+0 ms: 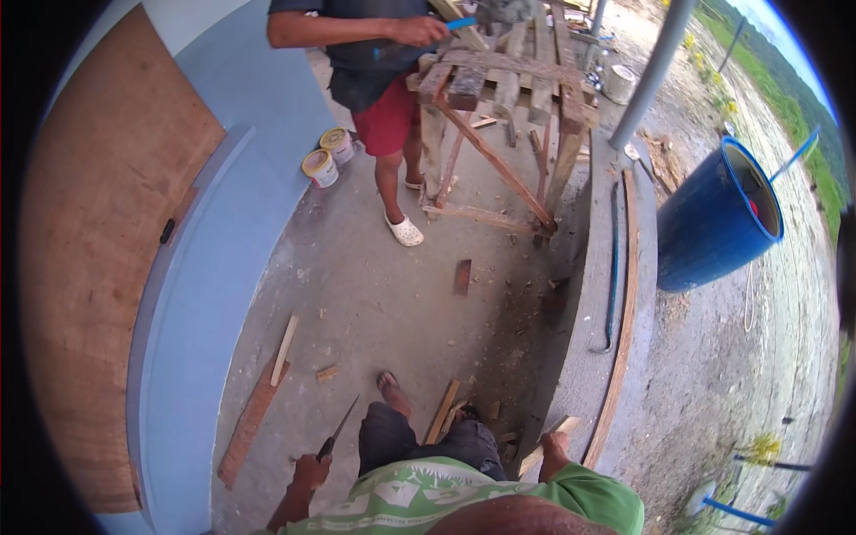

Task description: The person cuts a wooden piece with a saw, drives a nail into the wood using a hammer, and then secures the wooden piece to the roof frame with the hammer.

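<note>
My left hand (309, 471) is closed round the dark handle of a long, narrow, pointed blade (341, 423), a knife or small saw; I cannot tell which. It points forward and up, beside my left leg. On the other side, my right hand (555, 445) grips a short pale piece of wood (563, 426) beside the low concrete wall (584, 357); some of its fingers are hidden. Between my legs a wooden strip (443, 412) lies slanting on the floor.
Ahead, a person (383, 62) holds a blue-handled tool (461, 23) at a rough wooden workbench (508, 62). Two paint buckets (319, 168) stand by the blue wall (214, 223). A crowbar (613, 267) and a long batten (624, 312) lie on the low wall, near a blue barrel (704, 232). Planks (251, 423) and scraps litter the floor.
</note>
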The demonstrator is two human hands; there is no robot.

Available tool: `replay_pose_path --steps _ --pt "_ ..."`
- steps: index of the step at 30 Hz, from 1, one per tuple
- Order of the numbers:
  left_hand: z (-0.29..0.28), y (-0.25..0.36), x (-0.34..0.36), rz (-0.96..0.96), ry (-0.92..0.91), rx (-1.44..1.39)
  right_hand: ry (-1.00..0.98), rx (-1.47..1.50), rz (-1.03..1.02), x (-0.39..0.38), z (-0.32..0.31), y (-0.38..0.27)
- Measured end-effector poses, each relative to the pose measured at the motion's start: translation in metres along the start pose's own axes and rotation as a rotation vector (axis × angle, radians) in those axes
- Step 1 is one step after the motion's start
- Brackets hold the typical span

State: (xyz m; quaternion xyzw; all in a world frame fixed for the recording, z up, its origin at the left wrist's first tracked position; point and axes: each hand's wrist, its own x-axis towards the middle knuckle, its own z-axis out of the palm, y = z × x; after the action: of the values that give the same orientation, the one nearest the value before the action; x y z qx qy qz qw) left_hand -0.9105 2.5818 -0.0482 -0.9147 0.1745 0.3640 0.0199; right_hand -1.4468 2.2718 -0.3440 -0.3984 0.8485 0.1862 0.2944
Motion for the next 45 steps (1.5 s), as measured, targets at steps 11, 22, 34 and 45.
replay_pose_path --steps 11,22,34,45 --pt "-0.103 -0.003 0.208 0.066 -0.179 -0.121 -0.442 -0.174 -0.249 -0.036 -0.030 -0.164" --pt "-0.309 -0.020 0.347 -0.006 0.046 -0.172 -0.301 -0.528 -0.903 -0.209 -0.041 -0.582" --pt "-0.475 0.118 0.499 0.140 0.182 -0.407 -0.529 -0.426 -0.654 -0.194 0.008 -0.858" --pt "-0.679 0.294 0.732 0.423 0.001 -0.261 -0.540 -0.483 -0.567 -0.276 -0.068 -1.049"
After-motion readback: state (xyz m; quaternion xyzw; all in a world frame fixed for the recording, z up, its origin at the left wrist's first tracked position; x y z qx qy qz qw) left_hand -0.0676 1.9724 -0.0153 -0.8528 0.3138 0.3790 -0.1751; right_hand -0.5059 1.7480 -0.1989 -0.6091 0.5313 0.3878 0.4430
